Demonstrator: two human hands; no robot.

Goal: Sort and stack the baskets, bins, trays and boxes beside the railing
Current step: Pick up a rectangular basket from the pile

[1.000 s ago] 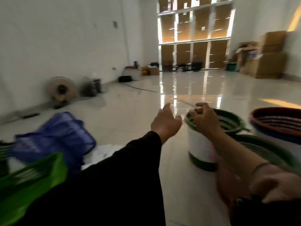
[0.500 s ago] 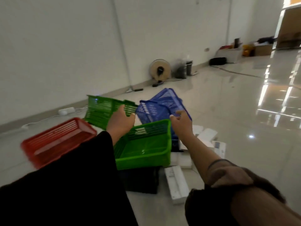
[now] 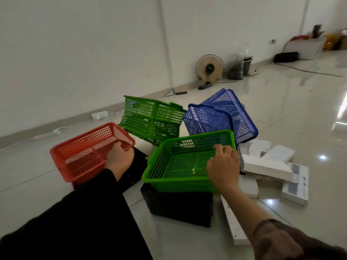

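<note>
On the glossy tiled floor (image 3: 281, 113), two green mesh plastic baskets (image 3: 180, 166), one red mesh basket (image 3: 90, 151), two blue mesh baskets (image 3: 221, 117); the left hand (image 3: 120, 158) grips the red rim, the right hand (image 3: 223, 166) curls its fingers over the near green rim.

The left hand's (image 3: 120, 158) fingertips are hidden behind the red basket's (image 3: 82, 156) mesh wall. The right hand (image 3: 223, 167) covers the near right corner of the front green basket (image 3: 178, 162), and its palm cannot be seen. That basket hides the top of the black crate (image 3: 180, 205) under it. A second dark crate (image 3: 135, 162) shows only in part between the red and green baskets. The white boxes' (image 3: 266, 167) labels are too blurred to read. Both sleeves run off the bottom edge.
</note>
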